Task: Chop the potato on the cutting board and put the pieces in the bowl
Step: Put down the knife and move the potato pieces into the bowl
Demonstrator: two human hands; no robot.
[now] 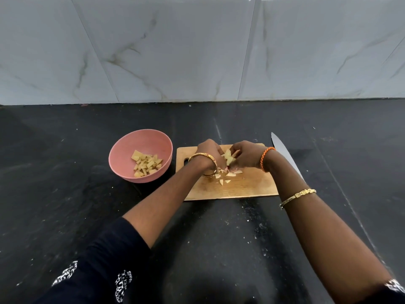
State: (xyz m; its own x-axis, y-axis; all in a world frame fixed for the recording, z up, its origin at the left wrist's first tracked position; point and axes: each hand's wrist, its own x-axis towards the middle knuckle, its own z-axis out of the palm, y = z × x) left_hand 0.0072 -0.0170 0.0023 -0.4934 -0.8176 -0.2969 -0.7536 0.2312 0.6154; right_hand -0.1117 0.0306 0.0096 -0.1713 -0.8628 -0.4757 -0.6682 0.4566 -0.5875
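Both hands meet over the middle of the cutting board [245, 185], fingers curled inward & cupping a small heap of potato pieces [229, 157] between them. Left hand [209, 153] comes in from the left w/ fingers bent round the near side of the heap; right hand [246, 155] closes on it from the right, fingertips touching the pieces. A few loose bits [226, 175] lie on the board just below the hands, apart from the heap. Left wrist wears gold bangles [205, 164], right wrist an orange thread band [266, 159], and a gold bracelet [298, 196] sits further up the right forearm. Board is wooden, lying flat on the black counter [65, 205]. Pink bowl [122, 159] stands just left of the board, not touching it as far as I can tell, w/ a pile of cut potato [146, 164] in the bottom. Knife [282, 150] lies on the counter along the board's right edge, tip pointing away, handle hidden behind the right forearm. Grey marble-look wall [197, 51] behind. Dark patterned sleeve [105, 260] covers the left upper arm.
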